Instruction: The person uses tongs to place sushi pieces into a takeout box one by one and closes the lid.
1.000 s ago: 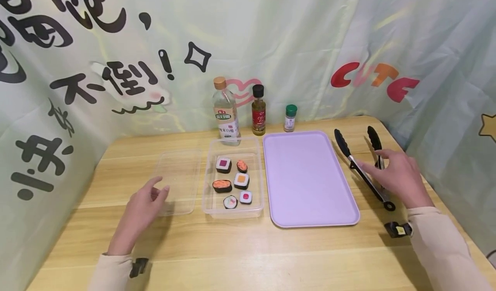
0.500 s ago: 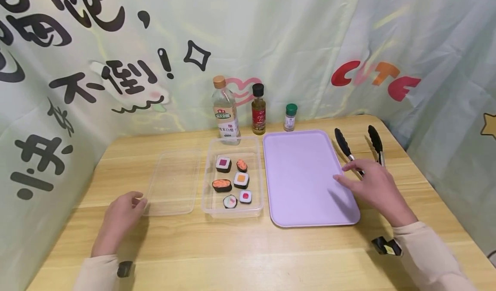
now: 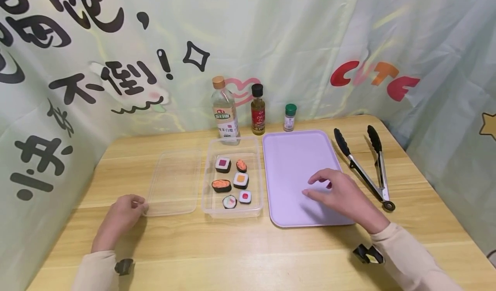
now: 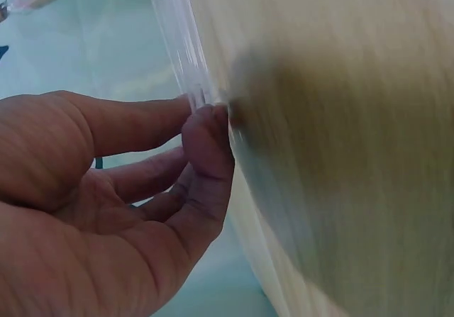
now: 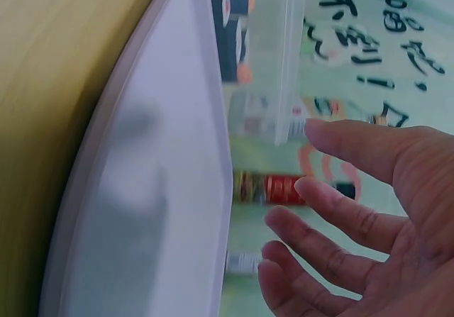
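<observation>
At the left, my left hand pinches the near-left corner of a clear plastic lid between thumb and finger. The left wrist view shows the lid's rim between those fingertips. Over the lilac tray hovers my right hand, thumb and fingers apart and holding nothing. A clear plastic box stands between lid and tray. Inside it lie several sushi pieces, among them a roll with an orange centre and an orange-topped oval piece.
Black-tipped metal tongs lie spread right of the tray. Along the back stand a vinegar bottle, an oil bottle and a green-capped jar. A printed curtain hangs behind the wooden table.
My right hand has moved left from the tongs to above the tray. The left hand has drawn back from over the lid to its near-left corner and pinches it.
</observation>
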A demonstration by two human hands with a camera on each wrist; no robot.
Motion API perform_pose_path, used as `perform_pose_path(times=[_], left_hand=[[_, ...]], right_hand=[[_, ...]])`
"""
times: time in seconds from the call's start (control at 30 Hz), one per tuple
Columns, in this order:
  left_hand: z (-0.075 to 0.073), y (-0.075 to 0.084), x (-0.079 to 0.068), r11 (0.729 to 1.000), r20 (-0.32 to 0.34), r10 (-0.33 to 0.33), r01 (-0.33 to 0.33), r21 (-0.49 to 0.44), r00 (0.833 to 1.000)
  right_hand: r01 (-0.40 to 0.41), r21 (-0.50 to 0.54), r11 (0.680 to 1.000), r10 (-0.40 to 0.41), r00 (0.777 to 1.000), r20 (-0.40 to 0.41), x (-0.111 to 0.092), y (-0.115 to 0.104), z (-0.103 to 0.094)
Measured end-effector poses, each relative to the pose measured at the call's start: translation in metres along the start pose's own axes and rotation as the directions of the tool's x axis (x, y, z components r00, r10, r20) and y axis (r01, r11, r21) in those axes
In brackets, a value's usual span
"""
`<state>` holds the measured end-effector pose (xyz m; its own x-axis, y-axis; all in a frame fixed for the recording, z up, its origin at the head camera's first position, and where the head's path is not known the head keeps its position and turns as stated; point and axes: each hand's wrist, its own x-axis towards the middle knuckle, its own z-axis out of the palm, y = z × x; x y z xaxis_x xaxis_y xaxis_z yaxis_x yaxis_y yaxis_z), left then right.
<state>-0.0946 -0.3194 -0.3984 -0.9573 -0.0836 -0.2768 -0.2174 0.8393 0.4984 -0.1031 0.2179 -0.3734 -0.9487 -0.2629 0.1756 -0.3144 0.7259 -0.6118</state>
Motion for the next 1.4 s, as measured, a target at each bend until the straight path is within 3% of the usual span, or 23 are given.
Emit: perform_pose_path(times=[0.27,0.37,0.53,0.8,1.03,1.17,1.3,1.4], left_hand=[[-0.002,-0.003,-0.001,0.990,0.044,0.013,-0.007,-0.138,0.999],[-0.001,-0.004,-0.002,0.967,0.054,0.013,0.001,-0.254,0.998],[0.000,-0.004,-0.006,0.905,0.045,0.006,0.014,-0.425,0.999],[-0.009,-0.003,-0.016,0.880,-0.054,0.012,-0.036,-0.474,0.998],[-0.020,0.008,-0.027,0.848,-0.132,0.075,-0.133,-0.514,0.988],[-0.022,0.022,-0.033,0.805,-0.159,0.108,-0.180,-0.565,0.981],[-0.020,0.039,-0.040,0.734,-0.190,0.141,-0.231,-0.638,0.972],[-0.017,0.053,-0.047,0.721,-0.203,0.169,-0.261,-0.642,0.964]], right_hand=[[0.063,0.098,0.993,-0.072,0.993,0.089,0.006,-0.021,0.015],[0.082,0.128,0.988,-0.095,0.990,0.101,0.009,-0.029,0.017],[0.097,0.135,0.986,-0.111,0.989,0.098,0.013,-0.039,0.017],[0.101,0.177,0.979,-0.123,0.985,0.118,0.017,-0.051,0.018],[0.098,0.254,0.962,-0.137,0.980,0.143,0.022,-0.060,0.021],[0.099,0.333,0.938,-0.151,0.979,0.136,0.027,-0.066,0.023],[0.063,0.454,0.889,-0.146,0.978,0.150,0.033,-0.073,0.029],[0.002,0.524,0.851,-0.118,0.975,0.188,0.037,-0.078,0.035]])
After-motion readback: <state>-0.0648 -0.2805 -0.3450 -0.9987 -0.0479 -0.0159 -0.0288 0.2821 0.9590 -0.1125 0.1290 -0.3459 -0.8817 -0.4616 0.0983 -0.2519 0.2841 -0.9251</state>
